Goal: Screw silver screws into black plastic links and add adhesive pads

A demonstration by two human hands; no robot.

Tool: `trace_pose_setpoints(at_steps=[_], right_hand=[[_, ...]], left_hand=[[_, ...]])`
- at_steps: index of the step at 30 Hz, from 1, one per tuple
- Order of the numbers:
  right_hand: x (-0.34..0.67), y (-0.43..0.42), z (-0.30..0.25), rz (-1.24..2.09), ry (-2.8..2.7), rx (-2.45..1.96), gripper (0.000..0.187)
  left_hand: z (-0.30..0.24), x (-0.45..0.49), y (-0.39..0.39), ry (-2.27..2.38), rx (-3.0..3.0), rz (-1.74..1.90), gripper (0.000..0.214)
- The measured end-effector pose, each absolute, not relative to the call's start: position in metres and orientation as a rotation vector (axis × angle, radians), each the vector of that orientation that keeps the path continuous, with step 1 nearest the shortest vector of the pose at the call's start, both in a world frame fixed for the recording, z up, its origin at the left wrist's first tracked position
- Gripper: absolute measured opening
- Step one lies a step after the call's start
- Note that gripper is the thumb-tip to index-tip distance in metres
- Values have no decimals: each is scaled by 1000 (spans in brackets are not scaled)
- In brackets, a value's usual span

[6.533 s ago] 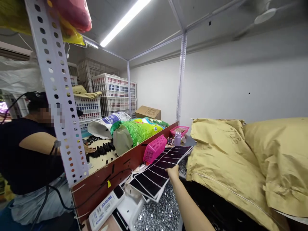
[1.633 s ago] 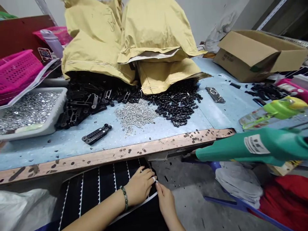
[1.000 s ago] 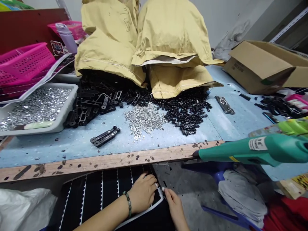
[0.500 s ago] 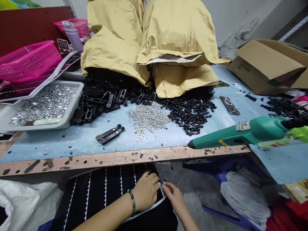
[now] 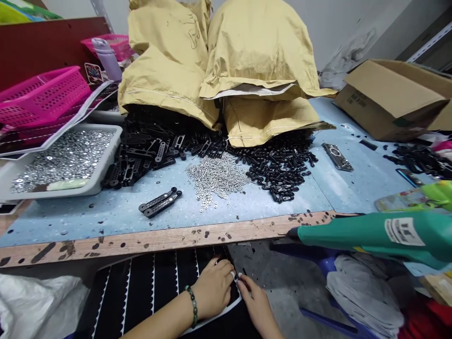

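A white backing sheet with black scalloped strips lies across my lap below the table's edge. My left hand, with a bead bracelet at the wrist, rests curled on the sheet's right end, fingers pressed down on it. My right hand meets it at the sheet's right edge, fingertips pinched together against the last strip. What the pinch holds is too small to make out.
A blue-topped table carries black plastic parts, a heap of small screws, two joined black pieces, a tray of washers, yellow sacks, pink baskets and a cardboard box. A green power tool juts in from the right.
Long ago my hand held the sheet up by the shelf; it has lain on my lap since. Lately both hands stay at its right edge, and the green tool has swung lower.
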State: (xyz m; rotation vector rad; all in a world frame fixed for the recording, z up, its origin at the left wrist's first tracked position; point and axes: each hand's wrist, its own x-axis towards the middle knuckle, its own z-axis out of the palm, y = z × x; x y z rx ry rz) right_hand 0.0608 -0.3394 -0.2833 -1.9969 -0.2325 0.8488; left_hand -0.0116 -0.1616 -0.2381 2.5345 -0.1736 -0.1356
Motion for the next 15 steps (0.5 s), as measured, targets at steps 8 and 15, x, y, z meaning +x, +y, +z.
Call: trace_pose_setpoints(at_steps=[8,15], right_hand=[[73,-349,-296,995,-29,-1850,69],[74,-354,-305,995,1,-1883,70]], left_hand=[[-234,-10,-160,-143,2493,-163,33],[-229,-12,-160,-124,2449,-182,35]])
